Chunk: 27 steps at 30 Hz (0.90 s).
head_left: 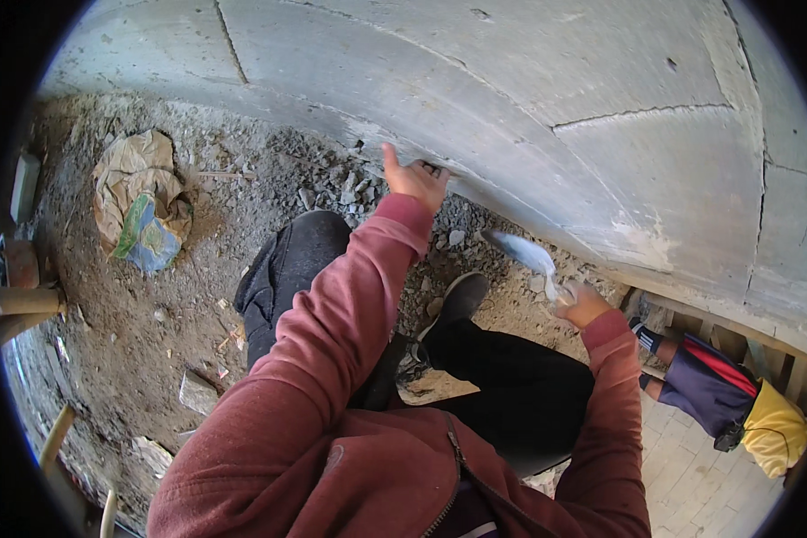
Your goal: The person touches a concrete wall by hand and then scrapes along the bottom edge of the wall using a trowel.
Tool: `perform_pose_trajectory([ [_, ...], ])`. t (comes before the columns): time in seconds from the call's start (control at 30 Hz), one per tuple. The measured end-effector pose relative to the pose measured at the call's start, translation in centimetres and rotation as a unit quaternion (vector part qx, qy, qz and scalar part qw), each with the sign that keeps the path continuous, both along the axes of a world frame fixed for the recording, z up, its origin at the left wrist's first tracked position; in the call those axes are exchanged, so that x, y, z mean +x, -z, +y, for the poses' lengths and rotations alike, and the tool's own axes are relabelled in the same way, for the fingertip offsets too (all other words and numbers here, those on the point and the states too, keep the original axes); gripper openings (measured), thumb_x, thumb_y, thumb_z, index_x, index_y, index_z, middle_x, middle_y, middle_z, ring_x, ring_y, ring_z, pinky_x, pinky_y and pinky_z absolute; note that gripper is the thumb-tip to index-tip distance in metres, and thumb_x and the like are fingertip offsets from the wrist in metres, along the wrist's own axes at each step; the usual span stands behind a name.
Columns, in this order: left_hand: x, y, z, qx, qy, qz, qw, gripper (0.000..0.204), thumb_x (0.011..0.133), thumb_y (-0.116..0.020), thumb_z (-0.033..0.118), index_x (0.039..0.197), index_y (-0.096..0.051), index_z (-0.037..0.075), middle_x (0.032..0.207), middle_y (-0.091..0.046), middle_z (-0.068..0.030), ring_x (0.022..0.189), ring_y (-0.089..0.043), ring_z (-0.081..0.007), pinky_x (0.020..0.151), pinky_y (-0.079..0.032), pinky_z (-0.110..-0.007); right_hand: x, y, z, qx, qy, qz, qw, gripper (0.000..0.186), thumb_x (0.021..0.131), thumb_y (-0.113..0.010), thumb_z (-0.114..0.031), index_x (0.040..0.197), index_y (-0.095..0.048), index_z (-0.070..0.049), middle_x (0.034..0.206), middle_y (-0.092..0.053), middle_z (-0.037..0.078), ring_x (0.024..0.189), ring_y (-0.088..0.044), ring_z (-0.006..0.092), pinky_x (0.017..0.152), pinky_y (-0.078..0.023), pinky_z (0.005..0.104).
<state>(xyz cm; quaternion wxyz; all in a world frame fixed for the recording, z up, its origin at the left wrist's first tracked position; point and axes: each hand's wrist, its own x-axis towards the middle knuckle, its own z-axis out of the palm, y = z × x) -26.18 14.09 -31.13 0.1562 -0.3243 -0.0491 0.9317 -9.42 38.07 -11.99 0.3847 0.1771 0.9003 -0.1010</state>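
My right hand (585, 306) is closed round the handle of a trowel (522, 252), whose pale, smeared blade points left toward the foot of a grey wall (502, 117). Up ahead, my left hand (420, 184) is at the wall's lower edge. Its thumb sticks up apart from the fingers, which are partly bent against the wall, and I see nothing held in it. Broken stones and rubble (350, 190) lie along the wall's base, close to the left hand. Cracks and joint lines run across the wall.
A crumpled paper sack (143, 199) lies on the dirt floor (121, 359) at left. Nearby is a stone block (198, 393). Wooden pieces (29, 302) edge the far left. At right, another person (704, 386) in dark shorts and a yellow top is beside pale paving (695, 466).
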Motion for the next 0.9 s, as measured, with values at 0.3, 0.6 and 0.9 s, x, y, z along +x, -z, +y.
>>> perform_pose_trajectory([
  [0.3,12.1,-3.9,8.2,-0.455,0.314,0.12,0.824,0.095,0.084,-0.05,0.056,0.135,-0.013,-0.014,0.14,-0.02,-0.0311,0.134,-0.017,-0.0347,0.109,-0.015,-0.034,-1.5,2.7,-5.7,-0.061,-0.088,0.197,0.975,0.036,0.08,-0.062,-0.025,0.107,-0.052,-0.004,0.084,-0.061,0.023,0.078,-0.059,0.042,0.068,-0.047,0.0454],
  [0.6,6.5,-0.2,8.4,-0.342,0.34,0.153,0.862,0.031,0.083,-0.059,0.02,0.099,-0.052,-0.005,0.088,-0.059,-0.0124,0.08,-0.056,-0.0164,0.069,-0.045,-0.03,-2.4,8.2,-7.4,0.078,-0.154,0.203,0.964,0.035,0.084,-0.057,-0.026,0.107,-0.046,-0.002,0.076,-0.06,0.026,0.069,-0.059,0.0444,0.059,-0.047,0.0502],
  [0.9,6.0,-2.0,8.9,-0.483,0.265,0.102,0.828,0.042,0.084,-0.05,0.024,0.101,-0.048,-0.015,0.085,-0.059,-0.0311,0.078,-0.062,-0.0382,0.068,-0.049,-0.043,-4.4,5.7,-8.8,0.081,-0.143,0.177,0.97,0.034,0.085,-0.055,-0.029,0.103,-0.046,-0.002,0.07,-0.061,0.026,0.067,-0.06,0.0446,0.06,-0.047,0.0521],
])
